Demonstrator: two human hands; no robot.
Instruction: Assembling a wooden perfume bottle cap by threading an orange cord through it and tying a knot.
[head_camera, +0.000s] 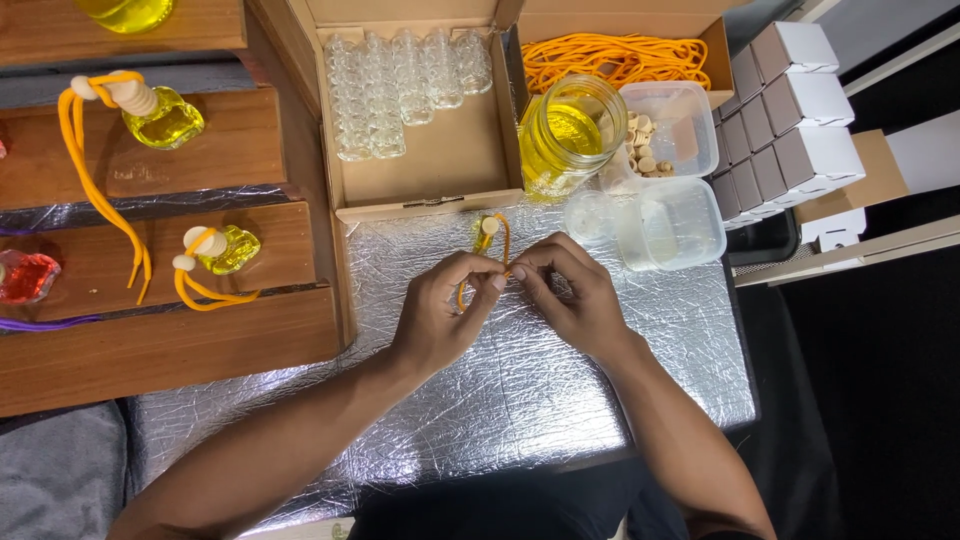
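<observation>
**Mia:** Bottle (487, 233) first! It's tiny, with yellow stuff inside and a round wooden cap. Where is it?

**Sam:** It lies on the shiny foil table (520, 390), just past the fingertips, near the flat box of empty glass bottles (400, 85).

**Mia:** Which way does it point?

**Sam:** It looks like it lies down. Its long way runs from far to near, a bit slanted. The cap seems to be at the near end, by the hands, but it is small, so I am not sure.

**Mia:** What are the hands doing?

**Sam:** The left hand (440, 315) and the right hand (575, 295) are close together, fingertips almost touching. Both pinch the orange string (462, 292) that loops around the bottle top.

**Mia:** Why hold it so tight?

**Sam:** I think the string is thin and slippery. Pinching with both hands keeps the loop steady, and the bottle can rest on the table.

**Mia:** Why is so much stuff around?

**Sam:** Probably so everything is easy to grab. The big jar of yellow liquid (568, 140), the tub of wooden caps (668, 130) and the box of orange strings (620, 58) sit at the far right. Bottles with strings on lie on the wooden steps (150, 340) to the left.
</observation>
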